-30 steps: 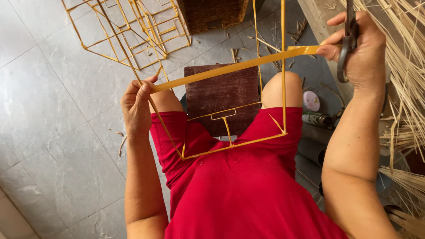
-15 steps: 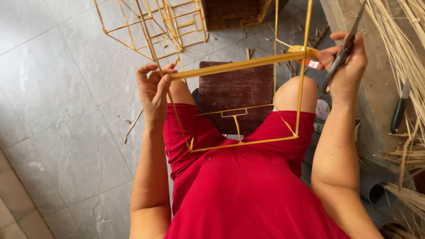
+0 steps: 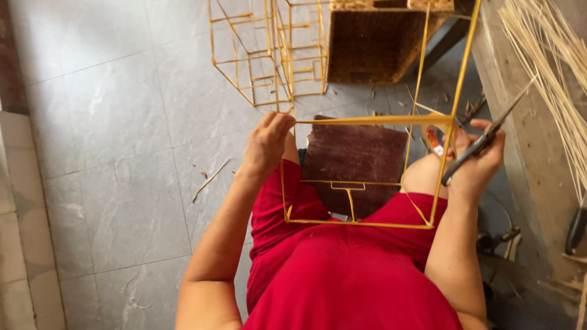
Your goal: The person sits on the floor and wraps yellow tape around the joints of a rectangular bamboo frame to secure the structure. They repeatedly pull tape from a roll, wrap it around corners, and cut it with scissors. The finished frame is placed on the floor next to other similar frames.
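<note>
A yellow wire frame (image 3: 361,223) rests on my lap, over red clothing. A flat yellow strip (image 3: 367,120) runs across its upper bar. My left hand (image 3: 267,143) pinches the left end of that strip at the frame's corner. My right hand (image 3: 474,160) holds the frame's right upright and grips a pair of dark scissors (image 3: 489,137), whose blades point up and to the right.
More yellow wire frames (image 3: 269,55) stand on the grey tiled floor ahead. A woven brown box (image 3: 376,46) sits beyond them, a dark brown board (image 3: 354,162) lies under my knees. Pale reed strands (image 3: 550,79) lie on a wooden bench at right.
The view has tilted and shifted. My right hand has dropped from high at the right to the frame's right upright, the scissors still in it. My left hand stays on the strip's left end.
</note>
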{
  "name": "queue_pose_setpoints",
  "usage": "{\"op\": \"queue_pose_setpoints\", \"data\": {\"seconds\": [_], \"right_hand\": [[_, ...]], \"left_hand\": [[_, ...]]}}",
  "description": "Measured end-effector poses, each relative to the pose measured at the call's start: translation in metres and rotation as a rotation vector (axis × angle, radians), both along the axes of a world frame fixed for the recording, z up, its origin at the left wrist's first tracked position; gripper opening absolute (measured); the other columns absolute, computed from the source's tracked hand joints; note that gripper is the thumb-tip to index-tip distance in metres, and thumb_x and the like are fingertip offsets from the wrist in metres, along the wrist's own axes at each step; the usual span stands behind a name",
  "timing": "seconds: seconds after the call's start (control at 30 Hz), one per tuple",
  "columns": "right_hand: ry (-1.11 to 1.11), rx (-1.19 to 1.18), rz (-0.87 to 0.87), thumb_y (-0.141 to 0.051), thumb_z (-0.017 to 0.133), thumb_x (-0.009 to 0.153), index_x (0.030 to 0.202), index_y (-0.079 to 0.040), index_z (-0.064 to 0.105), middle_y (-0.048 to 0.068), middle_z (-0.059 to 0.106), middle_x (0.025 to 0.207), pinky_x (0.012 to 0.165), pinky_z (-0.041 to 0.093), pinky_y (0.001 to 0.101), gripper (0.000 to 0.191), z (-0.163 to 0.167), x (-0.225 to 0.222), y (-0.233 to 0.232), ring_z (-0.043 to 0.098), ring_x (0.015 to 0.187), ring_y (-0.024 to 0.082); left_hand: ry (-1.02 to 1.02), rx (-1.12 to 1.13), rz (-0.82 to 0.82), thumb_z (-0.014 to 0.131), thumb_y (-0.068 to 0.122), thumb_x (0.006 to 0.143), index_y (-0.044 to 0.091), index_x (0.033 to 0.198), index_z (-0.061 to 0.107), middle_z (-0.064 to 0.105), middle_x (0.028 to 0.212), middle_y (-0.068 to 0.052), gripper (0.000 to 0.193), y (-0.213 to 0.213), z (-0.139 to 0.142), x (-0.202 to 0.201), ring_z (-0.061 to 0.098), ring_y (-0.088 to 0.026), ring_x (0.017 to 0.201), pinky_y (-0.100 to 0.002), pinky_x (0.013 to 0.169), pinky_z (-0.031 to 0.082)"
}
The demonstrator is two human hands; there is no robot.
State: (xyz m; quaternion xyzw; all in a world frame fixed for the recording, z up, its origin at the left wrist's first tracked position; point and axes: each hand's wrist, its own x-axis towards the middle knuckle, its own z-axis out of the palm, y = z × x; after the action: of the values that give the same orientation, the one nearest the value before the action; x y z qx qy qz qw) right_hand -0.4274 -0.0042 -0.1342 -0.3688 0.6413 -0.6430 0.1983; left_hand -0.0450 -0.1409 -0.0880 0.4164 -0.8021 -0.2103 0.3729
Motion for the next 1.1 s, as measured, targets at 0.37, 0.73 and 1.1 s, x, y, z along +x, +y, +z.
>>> {"op": "queue_pose_setpoints", "data": {"seconds": [0.37,0.73,1.1], "right_hand": [[-0.094,0.017,0.013,-0.004,0.071,0.109,0.128,-0.003,0.053,0.009,0.067,0.097,0.064,0.058,0.0287,0.026,0.028,0.028,0.010,0.072,0.086,0.017],[-0.088,0.059,0.029,-0.004,0.069,0.109,0.127,-0.002,0.054,0.009,0.067,0.096,0.060,0.053,0.0262,0.024,0.033,0.036,0.007,0.068,0.078,0.015],[-0.131,0.060,0.044,-0.007,0.069,0.109,0.129,-0.003,0.054,0.011,0.066,0.089,0.059,0.048,0.0250,0.026,0.033,0.036,0.012,0.063,0.069,0.014]], "left_hand": [[-0.195,-0.151,0.175,0.065,0.028,0.096,0.017,0.111,0.068,0.059,0.130,-0.013,0.019,0.007,0.011,0.000,0.061,-0.037,0.116,-0.047,0.093,0.050],[-0.438,0.081,-0.237,0.051,0.030,0.105,0.019,0.120,0.069,0.076,0.100,-0.008,0.025,-0.035,-0.012,-0.072,0.073,-0.028,0.082,-0.046,0.068,0.056],[-0.403,-0.062,-0.472,0.056,0.044,0.098,0.015,0.119,0.064,0.063,0.108,-0.012,0.037,-0.033,-0.013,-0.135,0.069,-0.030,0.100,-0.042,0.076,0.060]]}}
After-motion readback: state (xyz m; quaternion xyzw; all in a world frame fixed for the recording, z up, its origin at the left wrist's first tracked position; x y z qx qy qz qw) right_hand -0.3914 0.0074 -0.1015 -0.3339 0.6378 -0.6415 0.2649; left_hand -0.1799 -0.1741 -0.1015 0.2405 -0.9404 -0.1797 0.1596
